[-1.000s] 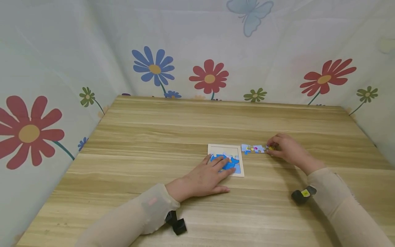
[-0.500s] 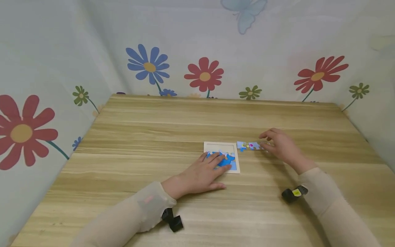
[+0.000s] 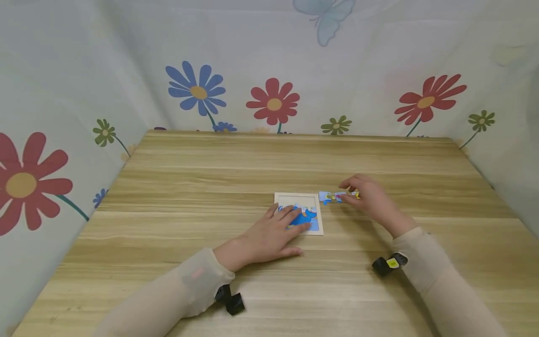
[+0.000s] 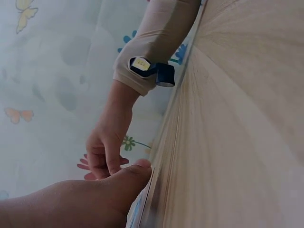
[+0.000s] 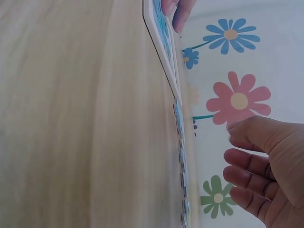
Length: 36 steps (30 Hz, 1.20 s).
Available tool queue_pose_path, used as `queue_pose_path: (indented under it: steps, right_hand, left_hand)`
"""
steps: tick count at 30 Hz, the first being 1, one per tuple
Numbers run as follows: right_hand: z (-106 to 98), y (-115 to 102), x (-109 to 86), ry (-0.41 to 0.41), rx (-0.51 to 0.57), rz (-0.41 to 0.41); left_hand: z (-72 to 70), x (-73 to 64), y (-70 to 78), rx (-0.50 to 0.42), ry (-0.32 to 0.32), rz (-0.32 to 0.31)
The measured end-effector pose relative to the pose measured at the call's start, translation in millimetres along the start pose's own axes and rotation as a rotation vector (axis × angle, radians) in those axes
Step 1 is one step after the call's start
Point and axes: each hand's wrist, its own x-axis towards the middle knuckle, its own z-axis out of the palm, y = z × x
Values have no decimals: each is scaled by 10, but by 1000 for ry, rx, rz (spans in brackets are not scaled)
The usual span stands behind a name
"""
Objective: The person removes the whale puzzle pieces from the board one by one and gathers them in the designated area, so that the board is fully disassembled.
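Observation:
A small square puzzle tray [image 3: 320,221] with a pale rim lies flat on the table, its lower part filled with pieces of a blue whale picture [image 3: 310,214]. My left hand [image 3: 267,235] rests across it, fingers spread, hiding part of the whale. A row of loose puzzle pieces [image 3: 324,195] extends from the tray's upper right side. Over this row hovers my right hand [image 3: 369,201], thumb and fingers loosely bent and apart. In the right wrist view the right hand [image 5: 268,164] holds nothing, and the pieces [image 5: 184,178] lie flat on the table.
The wood-grain table [image 3: 202,173] spreads around the tray. White cloth [image 3: 362,61] printed with flowers and butterflies hangs behind and at both sides. Each sleeve carries a black wrist camera, the left camera [image 3: 229,299] and the right camera [image 3: 388,264] both close above the table.
My right hand has left the piece at the row's right end and shifted left over the row, its fingers parting. My left hand stays on the tray. The head view has turned slightly.

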Motion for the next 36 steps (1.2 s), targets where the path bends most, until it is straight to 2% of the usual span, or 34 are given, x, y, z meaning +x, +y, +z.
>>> queue_pose_path:
  steps: [9,15,21,30,36]
  right_hand:
    - [46,-96,49,-4,34,-39]
    - [76,-189,85,-14,37,-61]
    - [139,-266,125,-51,50,-81]
    - [272,-354,174,-65,108,-120]
    - [334,-379,157,-69,155,-105]
  left_hand:
    - [21,-67,-47,-27,7,-17]
    - [28,-60,-51,-34,22,-5]
    - [65,-57,-58,-55,7,-12]
    - [67,-63,-64,-29,21,-12]
    - [62,-66,-59,-11,5,-7]
